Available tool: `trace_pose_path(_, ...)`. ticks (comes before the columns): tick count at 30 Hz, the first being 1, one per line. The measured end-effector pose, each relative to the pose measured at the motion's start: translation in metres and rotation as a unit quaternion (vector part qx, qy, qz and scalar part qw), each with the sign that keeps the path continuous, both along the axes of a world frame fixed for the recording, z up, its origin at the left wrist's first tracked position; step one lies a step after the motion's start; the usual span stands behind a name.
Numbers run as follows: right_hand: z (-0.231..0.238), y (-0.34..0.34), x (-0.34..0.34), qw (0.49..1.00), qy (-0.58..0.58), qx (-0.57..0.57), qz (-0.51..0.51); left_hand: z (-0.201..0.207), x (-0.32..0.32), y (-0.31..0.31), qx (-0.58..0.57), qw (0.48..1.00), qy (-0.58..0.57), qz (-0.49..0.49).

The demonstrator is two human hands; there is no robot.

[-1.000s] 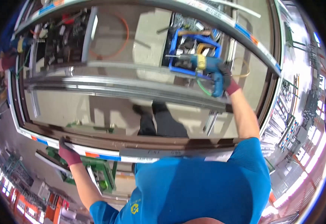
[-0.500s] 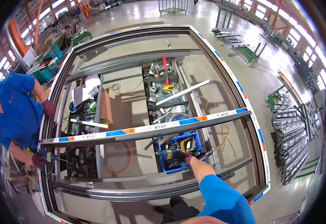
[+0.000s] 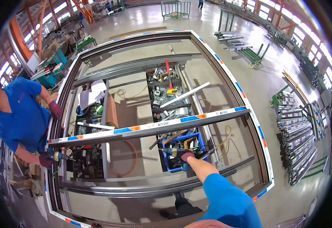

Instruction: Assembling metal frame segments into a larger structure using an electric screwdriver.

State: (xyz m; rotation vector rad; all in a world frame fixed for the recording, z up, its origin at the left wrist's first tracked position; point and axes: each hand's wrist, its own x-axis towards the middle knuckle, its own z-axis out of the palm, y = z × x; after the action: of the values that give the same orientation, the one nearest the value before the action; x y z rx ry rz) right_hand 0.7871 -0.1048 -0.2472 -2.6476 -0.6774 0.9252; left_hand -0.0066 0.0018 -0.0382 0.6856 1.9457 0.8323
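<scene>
My right hand, in a dark red glove, is wrapped round the grip of a cordless drill. The drill lies level, its nose to the left, above a blue crate of small dark parts. Around them runs a large rectangular window-like metal frame with taped white edges. Its crossbar passes on the far side of the drill. A hammer-like tool with a wooden handle rests by the crate's far edge. My left hand is out of sight.
At the left a co-worker in blue and gloves holds another drill by the frame's edge. Inside it stand trays of metal fittings, a red-handled tool and a cardboard box. Stacked profiles stand at the right.
The view has shifted slightly, and the frame appears a little lower at its far end. My drill stays over the blue crate. The co-worker, drill in hand, shows farther into view.
</scene>
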Motion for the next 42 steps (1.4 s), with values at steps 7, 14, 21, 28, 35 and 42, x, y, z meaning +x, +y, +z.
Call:
trace_pose_path(7,0.136,-0.028,-0.057,0.995,-0.005,0.100,0.030,-0.005,0.002,-0.007,0.038,0.993,-0.070,0.091)
trace_pose_path(14,0.250,-0.123,-0.184,0.959,0.008,0.258,0.120,0.011,0.047,0.004,0.173,0.969,-0.134,0.111)
trace_pose_path(21,0.309,-0.213,-0.349,0.899,-0.020,0.166,0.405,-0.102,-0.037,0.050,0.133,0.891,0.376,-0.217)
trace_pose_path(28,0.336,-0.211,-0.371,0.879,-0.030,0.139,0.455,-0.093,-0.045,0.048,0.049,0.899,0.391,-0.189)
trace_pose_path(35,0.337,-0.222,-0.369,0.903,-0.044,0.080,0.419,-0.036,0.010,0.008,0.152,0.979,-0.099,0.089)
trace_pose_path(42,0.342,-0.230,-0.362,0.913,-0.022,0.063,0.402,-0.014,-0.002,-0.109,0.060,0.942,-0.318,-0.083)
